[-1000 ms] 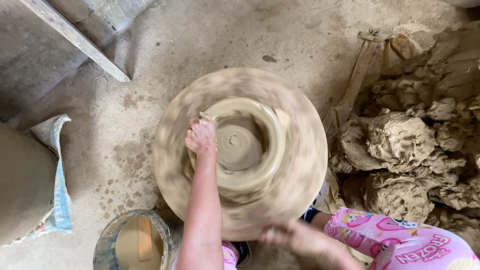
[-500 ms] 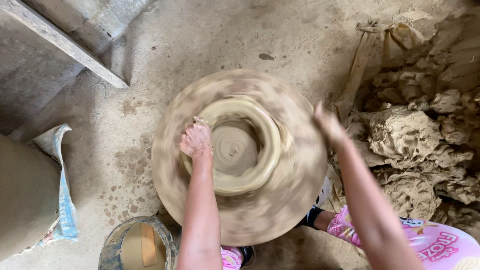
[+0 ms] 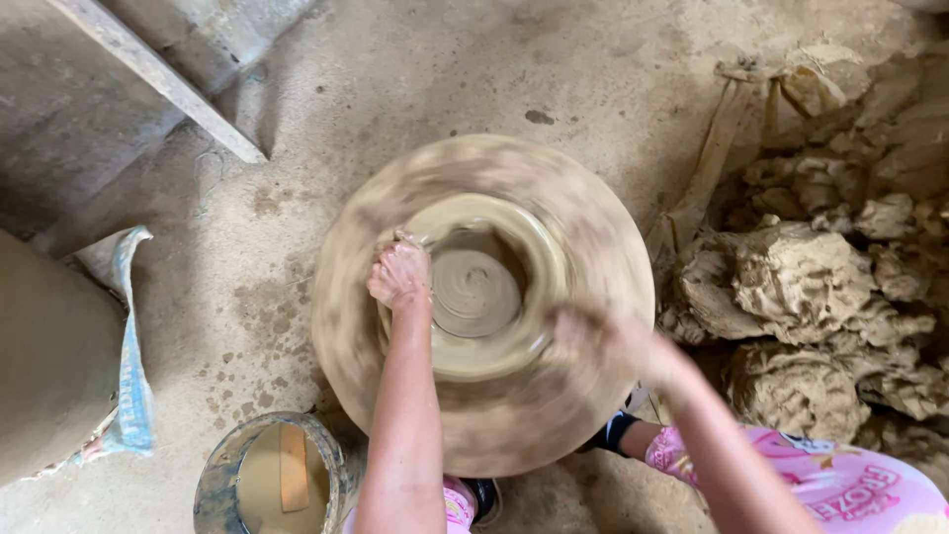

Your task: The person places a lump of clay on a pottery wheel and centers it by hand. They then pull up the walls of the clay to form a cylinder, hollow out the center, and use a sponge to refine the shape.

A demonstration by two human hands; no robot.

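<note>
the wet clay bowl [image 3: 474,287] looked wide, shallow, spiral-grooved; left hand [image 3: 400,274] pinched its rim, right hand [image 3: 593,341] blurred, grip unclear.

Stained concrete floor [image 3: 415,69], wooden plank [image 3: 158,77] upper left, daylight; clay lumps [image 3: 801,287] heaped right.

Left hand [image 3: 400,274] on clay bowl [image 3: 474,287] rim, blurred right hand [image 3: 593,341] seemingly on wheel [image 3: 482,302]

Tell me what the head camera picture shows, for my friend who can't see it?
A person's left hand presses the rim of a wet clay bowl on a blurred potter's wheel, while the blurred right hand touches the wheel. A bucket and clay lumps sit nearby.
</note>
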